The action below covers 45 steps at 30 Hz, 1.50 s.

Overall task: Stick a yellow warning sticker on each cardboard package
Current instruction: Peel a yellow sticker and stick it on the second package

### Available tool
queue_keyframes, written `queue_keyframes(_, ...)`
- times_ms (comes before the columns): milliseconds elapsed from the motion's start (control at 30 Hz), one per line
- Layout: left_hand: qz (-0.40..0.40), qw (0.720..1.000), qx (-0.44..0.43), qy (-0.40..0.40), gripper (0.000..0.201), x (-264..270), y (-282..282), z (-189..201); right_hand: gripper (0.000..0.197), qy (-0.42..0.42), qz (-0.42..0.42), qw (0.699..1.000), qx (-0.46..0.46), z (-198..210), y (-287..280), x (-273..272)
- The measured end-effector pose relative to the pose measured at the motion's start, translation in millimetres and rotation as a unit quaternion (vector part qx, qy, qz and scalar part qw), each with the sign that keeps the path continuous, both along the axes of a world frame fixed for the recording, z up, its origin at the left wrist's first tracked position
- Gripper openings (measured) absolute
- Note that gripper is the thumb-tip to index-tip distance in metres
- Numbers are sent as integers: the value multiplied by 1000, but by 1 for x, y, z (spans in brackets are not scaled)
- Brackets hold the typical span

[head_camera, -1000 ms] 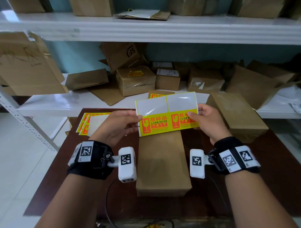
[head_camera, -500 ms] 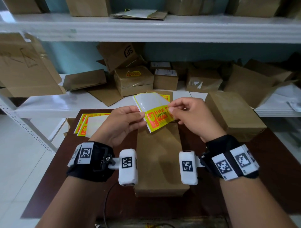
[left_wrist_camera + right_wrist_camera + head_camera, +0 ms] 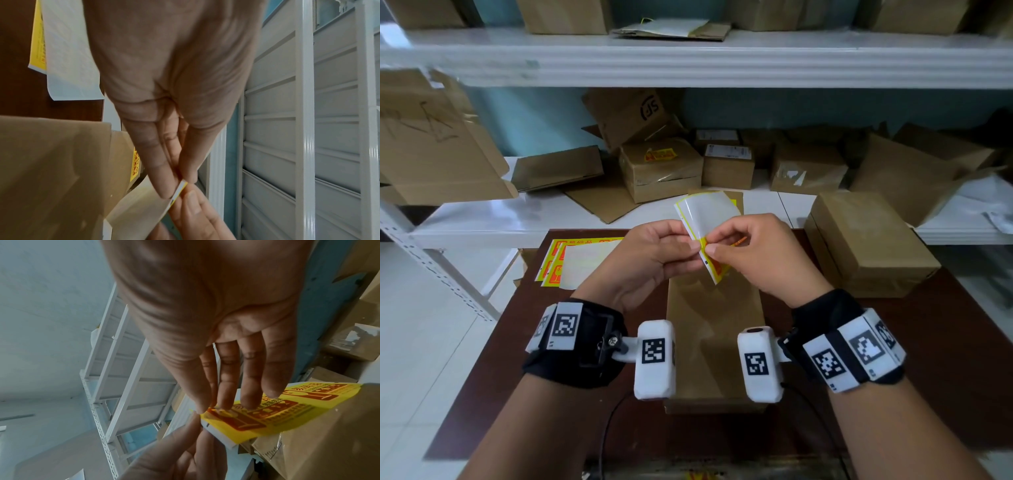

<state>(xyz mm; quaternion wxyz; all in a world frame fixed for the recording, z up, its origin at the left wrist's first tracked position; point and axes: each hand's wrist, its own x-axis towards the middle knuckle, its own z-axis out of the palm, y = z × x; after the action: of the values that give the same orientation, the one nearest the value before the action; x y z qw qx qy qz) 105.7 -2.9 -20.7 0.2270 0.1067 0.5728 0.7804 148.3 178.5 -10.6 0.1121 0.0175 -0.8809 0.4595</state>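
- Hands first: my left hand and right hand are meeting above the middle of the worktop, fingertips almost touching each other.
- Between them I am holding the sticker sheet, folded over, its white backing facing me and its yellow printed side turned away and down.
- The left grip is pinching the sheet's edge between thumb and fingers; in the left wrist view that thin yellow-and-white edge is sitting right at the left fingertips.
- The right grip is pinching the same corner from the other side; in the right wrist view the thumb is pressing onto the yellow warning sticker while the other right fingers are lying straight across its red print.
- A long cardboard package is lying flat at the middle of the worktop, directly under both hands and not touching the sheet.
- A second, thicker cardboard box is sitting at the far right corner of the worktop.
- More yellow sticker sheets are lying in a loose stack at the far left corner.
- Behind the worktop a white shelf is carrying further boxes.
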Motion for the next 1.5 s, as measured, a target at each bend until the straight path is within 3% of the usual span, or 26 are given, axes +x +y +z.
queue_keyframes(233, 1, 1000, -1, -4, 25, 0, 2, -2, 10, 0, -1, 1000, -7, 0, 0, 0)
queue_keyframes(633, 10, 1000, -25, 3, 10, 2, 2, 1, 13, -2, -7, 1000, -4, -3, 0, -2)
queue_keyframes(1500, 2, 998, -63, 10, 10, 1, 3, 0, 6, -17, -15, 1000, 14, -1, -3, 0)
